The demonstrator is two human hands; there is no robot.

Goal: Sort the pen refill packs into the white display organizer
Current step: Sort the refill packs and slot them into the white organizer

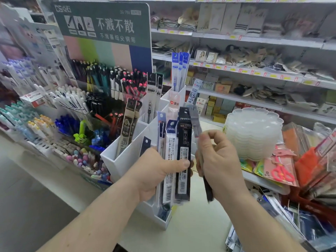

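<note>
My left hand (pixel 156 171) grips a fan of several long pen refill packs (pixel 174 153), black and white ones with barcodes, thumb across their fronts. My right hand (pixel 218 164) pinches a single dark refill pack (pixel 196 122), blurred and tilted, just right of the fan. Behind both hands stands the white display organizer (pixel 125 157), stepped in compartments. Grey-brown packs (pixel 129 122) stand in its near-left slot, black-and-white packs (pixel 154 90) in a middle one, blue packs (pixel 180 70) at the back.
A pen display with a green sign (pixel 105 24) fills the left. A stack of clear scalloped trays (pixel 252 131) sits right of the organizer. Packaged scissors (pixel 280 171) and loose packs (pixel 291 224) lie at the right. Store shelves run behind.
</note>
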